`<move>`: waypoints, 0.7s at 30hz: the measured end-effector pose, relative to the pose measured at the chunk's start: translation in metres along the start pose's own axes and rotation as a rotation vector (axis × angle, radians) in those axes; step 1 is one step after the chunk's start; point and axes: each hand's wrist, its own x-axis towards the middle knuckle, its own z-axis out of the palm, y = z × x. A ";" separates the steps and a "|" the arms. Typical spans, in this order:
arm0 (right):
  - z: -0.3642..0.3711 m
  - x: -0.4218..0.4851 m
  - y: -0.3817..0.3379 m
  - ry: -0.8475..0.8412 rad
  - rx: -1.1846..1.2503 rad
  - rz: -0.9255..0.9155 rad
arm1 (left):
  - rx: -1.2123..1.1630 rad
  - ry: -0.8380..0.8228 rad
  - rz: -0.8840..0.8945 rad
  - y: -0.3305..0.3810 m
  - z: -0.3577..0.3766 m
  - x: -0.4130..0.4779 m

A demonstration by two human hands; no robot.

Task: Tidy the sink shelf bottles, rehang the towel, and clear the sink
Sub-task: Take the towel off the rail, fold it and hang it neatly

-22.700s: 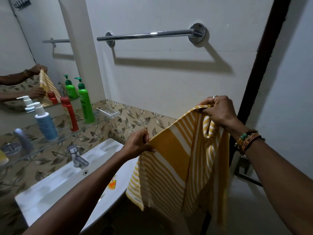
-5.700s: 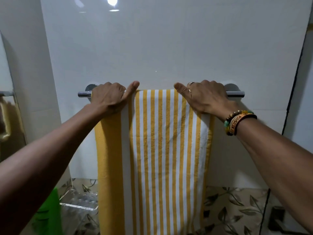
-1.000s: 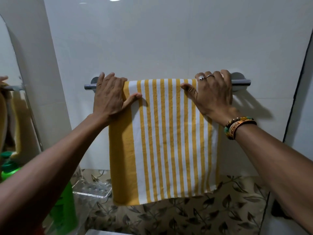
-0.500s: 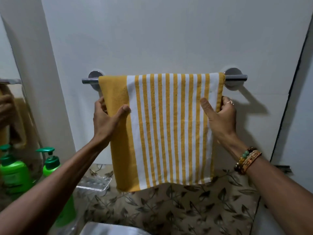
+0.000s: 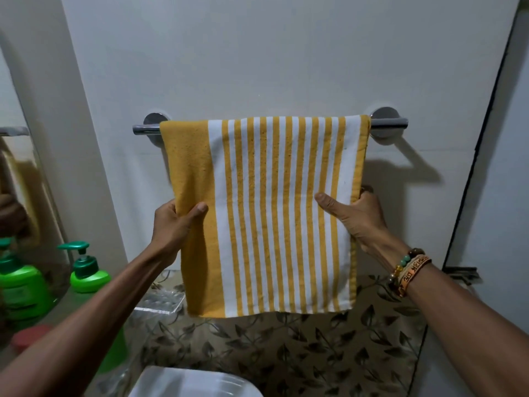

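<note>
Presently pinching towel (image 5: pixel 266 210) by both side edges: left grip (image 5: pixel 174 224) at 9 o'clock, right grip (image 5: pixel 357 216) at 3 o'clock, thumbs in front. Draped flat over towel bar (image 5: pixel 389 123) at 12 o'clock, hem level. Judging rehang nearly complete, pending release. Noting green pump bottle (image 5: pixel 88 270) upright at 8 o'clock; cannot confirm tidying. Glimpsing sink (image 5: pixel 194 373) rim at 6 o'clock; cannot confirm cleared.

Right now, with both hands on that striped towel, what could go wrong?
1. The towel only drapes over the bar; the left hand and right hand pinch its side edges, so an uneven tug might drag it askew or off.
2. The left forearm passes close to the green pump bottle and clear soap dish; lowering it carelessly could knock them.
</note>
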 end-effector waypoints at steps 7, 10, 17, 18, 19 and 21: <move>0.003 -0.015 0.014 -0.166 0.157 0.079 | 0.289 0.171 0.060 -0.015 0.011 0.012; 0.002 -0.019 0.022 -0.236 0.094 0.147 | 0.179 0.130 0.034 -0.021 0.013 0.007; 0.003 -0.040 0.059 -0.237 -0.029 0.204 | 0.135 0.001 -0.076 -0.049 0.011 -0.008; 0.003 -0.043 0.065 -0.229 -0.021 0.213 | 0.128 -0.015 -0.093 -0.053 0.011 -0.012; 0.002 -0.046 0.070 -0.212 -0.025 0.224 | 0.128 -0.025 -0.106 -0.057 0.011 -0.017; 0.001 -0.054 0.078 -0.194 -0.057 0.216 | 0.135 -0.042 -0.121 -0.064 0.009 -0.026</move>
